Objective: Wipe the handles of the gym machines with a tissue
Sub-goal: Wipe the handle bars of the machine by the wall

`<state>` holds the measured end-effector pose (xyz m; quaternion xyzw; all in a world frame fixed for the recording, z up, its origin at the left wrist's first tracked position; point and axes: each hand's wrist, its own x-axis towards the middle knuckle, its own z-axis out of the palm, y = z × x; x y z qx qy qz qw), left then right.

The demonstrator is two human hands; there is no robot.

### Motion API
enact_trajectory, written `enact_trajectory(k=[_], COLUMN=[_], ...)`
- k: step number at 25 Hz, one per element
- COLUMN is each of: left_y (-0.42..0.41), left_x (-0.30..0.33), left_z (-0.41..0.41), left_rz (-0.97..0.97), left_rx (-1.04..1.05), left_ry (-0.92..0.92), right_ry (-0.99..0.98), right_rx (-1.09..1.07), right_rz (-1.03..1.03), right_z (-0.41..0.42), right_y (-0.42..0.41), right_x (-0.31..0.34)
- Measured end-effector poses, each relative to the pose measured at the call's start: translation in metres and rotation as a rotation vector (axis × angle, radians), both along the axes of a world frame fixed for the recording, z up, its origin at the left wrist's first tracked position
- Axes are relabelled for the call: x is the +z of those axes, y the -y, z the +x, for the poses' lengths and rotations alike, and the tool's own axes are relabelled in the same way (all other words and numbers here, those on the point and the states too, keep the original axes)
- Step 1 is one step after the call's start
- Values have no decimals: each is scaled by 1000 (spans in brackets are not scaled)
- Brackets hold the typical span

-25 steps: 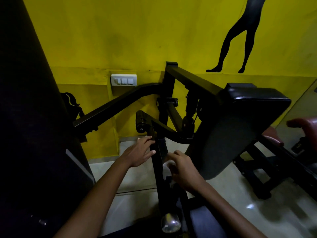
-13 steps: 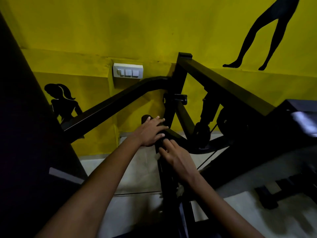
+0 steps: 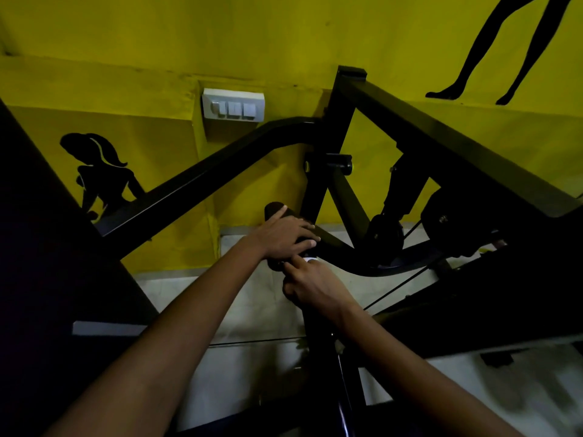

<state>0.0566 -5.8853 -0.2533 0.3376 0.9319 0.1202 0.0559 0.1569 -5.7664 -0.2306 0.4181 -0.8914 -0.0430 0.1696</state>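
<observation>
Against the yellow wall (image 3: 132, 33), on the black frame of a gym machine (image 3: 334, 127), a short foam-covered handle (image 3: 276, 209) projects up and to the left from a curved arm, its long axis running from upper left to lower right. The left hand (image 3: 284, 236) lies on top of the handle with its fingers fairly straight and spread along the grip, pressing it rather than wrapping it. The right hand (image 3: 310, 283) sits just below and touching the same grip, fingers curled inward; a small white patch at its fingertips, most likely the tissue (image 3: 310, 259), is pinched against the underside of the handle. Most of the tissue is hidden by the fingers. Both hands are at the handle, the left nearer its free end and the right nearer its root at the arm. Judged from this arrangement, the wipe is in progress, and the next stroke calls for travel along the handle's axis towards the upper-left tip, which lies beyond the left hand. A white switch plate (image 3: 233, 105) is mounted on the wall above.
</observation>
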Motion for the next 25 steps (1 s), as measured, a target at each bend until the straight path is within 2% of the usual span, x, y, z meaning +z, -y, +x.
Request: enact_trajectory(k=[7, 11, 15, 19, 25], left_y=[3, 1, -3, -3, -6], left_x=[-7, -6, -5, -3, 0], left_z=[29, 48, 73, 97, 130], left_rz=[-43, -47, -58, -15, 129], left_rx=[21, 51, 53, 75, 97], left_ry=[-107, -120, -104, -68, 38], right_ry=[45, 76, 101, 108, 171], right_rx=[-23, -47, -83, -41, -77], right_rz=[215, 262, 142, 216, 214], right_z=[23, 45, 70, 98, 136], right_y=[0, -1, -4, -9, -13], right_x=[0, -5, 0, 5, 9])
